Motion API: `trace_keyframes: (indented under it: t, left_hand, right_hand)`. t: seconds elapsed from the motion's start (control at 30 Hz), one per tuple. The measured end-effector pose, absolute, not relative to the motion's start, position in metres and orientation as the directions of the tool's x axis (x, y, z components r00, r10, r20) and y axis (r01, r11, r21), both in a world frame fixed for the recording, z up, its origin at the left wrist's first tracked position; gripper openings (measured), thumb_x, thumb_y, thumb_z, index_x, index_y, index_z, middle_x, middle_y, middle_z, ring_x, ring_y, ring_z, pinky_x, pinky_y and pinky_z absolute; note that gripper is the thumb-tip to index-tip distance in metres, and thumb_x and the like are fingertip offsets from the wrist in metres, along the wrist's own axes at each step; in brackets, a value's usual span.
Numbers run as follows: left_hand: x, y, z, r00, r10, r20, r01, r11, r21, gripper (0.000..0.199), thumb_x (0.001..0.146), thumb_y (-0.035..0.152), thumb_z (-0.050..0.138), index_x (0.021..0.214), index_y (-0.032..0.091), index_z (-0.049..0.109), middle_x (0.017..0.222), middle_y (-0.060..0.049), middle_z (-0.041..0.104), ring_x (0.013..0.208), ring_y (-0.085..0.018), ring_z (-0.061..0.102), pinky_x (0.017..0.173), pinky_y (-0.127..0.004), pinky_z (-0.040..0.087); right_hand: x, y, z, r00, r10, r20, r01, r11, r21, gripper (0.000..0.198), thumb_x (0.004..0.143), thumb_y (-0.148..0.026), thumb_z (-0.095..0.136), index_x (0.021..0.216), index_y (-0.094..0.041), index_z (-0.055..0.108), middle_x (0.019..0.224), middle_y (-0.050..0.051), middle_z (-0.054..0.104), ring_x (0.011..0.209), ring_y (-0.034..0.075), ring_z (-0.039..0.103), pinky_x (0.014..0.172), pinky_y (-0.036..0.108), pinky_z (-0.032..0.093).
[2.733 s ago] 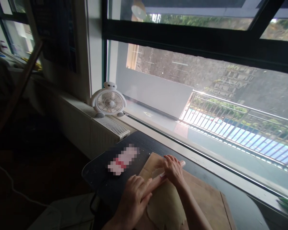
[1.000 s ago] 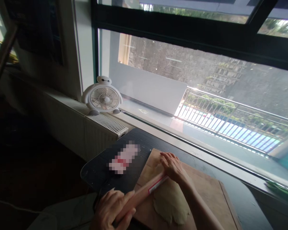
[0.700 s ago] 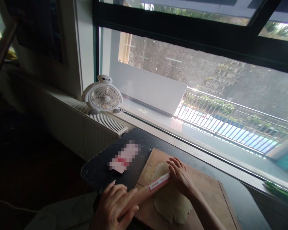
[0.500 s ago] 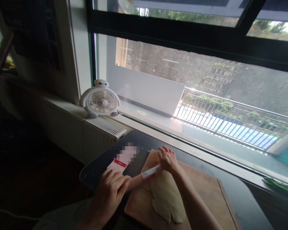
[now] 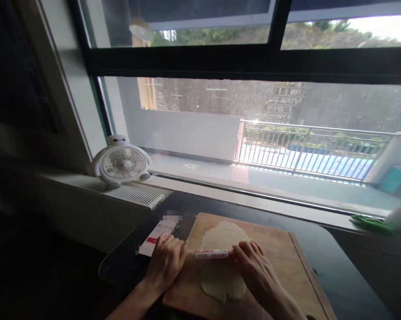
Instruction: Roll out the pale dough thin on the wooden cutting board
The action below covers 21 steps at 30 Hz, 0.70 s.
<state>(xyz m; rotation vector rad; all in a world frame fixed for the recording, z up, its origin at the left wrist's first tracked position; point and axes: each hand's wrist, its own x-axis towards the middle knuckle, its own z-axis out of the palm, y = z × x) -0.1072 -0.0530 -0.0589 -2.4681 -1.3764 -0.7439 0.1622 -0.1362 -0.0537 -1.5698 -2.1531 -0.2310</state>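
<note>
A flattened sheet of pale dough (image 5: 220, 282) lies on a wooden cutting board (image 5: 277, 266). Across its middle rests a rolling pin (image 5: 211, 254) with a white and red label, lying nearly level from left to right. My left hand (image 5: 170, 255) is closed over the pin's left end, at the board's left edge. Closed on the right end is my right hand (image 5: 250, 260), its fingers bent over the pin above the dough. Both palms are hidden from the camera.
A phone (image 5: 158, 235) showing a timer lies on the dark table (image 5: 194, 204) left of the board. A white fan (image 5: 123, 162) stands on the radiator (image 5: 137, 195) beneath the window. Something green (image 5: 372, 223) sits on the sill at right.
The rolling pin has turned from slanted to nearly level, and my right hand has come nearer to me. My right fingers have gone from stretched to bent. The view has also tilted.
</note>
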Motion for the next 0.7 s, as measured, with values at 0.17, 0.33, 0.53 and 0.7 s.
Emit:
trace_keyframes:
  t: [0.17, 0.33, 0.53, 0.7]
  left_hand:
    - [-0.033, -0.025, -0.041, 0.5, 0.709, 0.498, 0.826, -0.563, -0.028, 0.034, 0.092, 0.031, 0.029, 0.081, 0.019, 0.059, 0.086, -0.007, 0.061, 0.087, -0.021, 0.052, 0.094, -0.043, 0.03]
    - [0.054, 0.016, -0.049, 0.578, 0.786, 0.221, 0.79, -0.606, 0.09, 0.04, 0.091, 0.041, 0.027, 0.115, 0.023, 0.053, 0.116, -0.007, 0.058, 0.108, -0.023, 0.049, 0.096, -0.042, 0.032]
    - [0.11, 0.059, -0.049, 0.578, 0.802, 0.151, 0.794, -0.596, 0.124, 0.051, 0.091, 0.049, 0.019, 0.108, 0.02, 0.057, 0.108, -0.011, 0.061, 0.106, -0.025, 0.052, 0.09, -0.046, 0.036]
    - [0.084, 0.038, -0.041, 0.65, 0.74, 0.171, 0.732, -0.671, 0.121, 0.04, 0.093, 0.035, 0.024, 0.107, 0.022, 0.059, 0.113, -0.007, 0.061, 0.111, -0.021, 0.05, 0.095, -0.041, 0.035]
  right_hand:
    - [0.194, -0.159, -0.064, -0.158, 0.881, 0.445, 0.951, 0.258, -0.173, 0.026, 0.085, -0.015, 0.047, 0.11, -0.025, 0.049, 0.098, 0.003, 0.055, 0.091, 0.019, 0.05, 0.08, 0.032, 0.041]
    - [0.21, -0.166, -0.091, 0.025, 0.854, 0.519, 0.965, 0.115, -0.237, 0.031, 0.087, -0.019, 0.044, 0.118, -0.023, 0.045, 0.099, 0.004, 0.056, 0.089, 0.02, 0.051, 0.081, 0.033, 0.04]
    - [0.207, -0.157, -0.092, 0.155, 0.806, 0.571, 0.968, -0.008, -0.251, 0.035, 0.084, -0.017, 0.047, 0.118, -0.021, 0.046, 0.1, 0.005, 0.059, 0.092, 0.02, 0.053, 0.081, 0.034, 0.04]
    - [0.194, -0.166, -0.087, 0.084, 0.805, 0.587, 0.977, 0.05, -0.208, 0.047, 0.081, -0.018, 0.049, 0.128, -0.019, 0.04, 0.108, 0.005, 0.059, 0.095, 0.021, 0.053, 0.083, 0.034, 0.041]
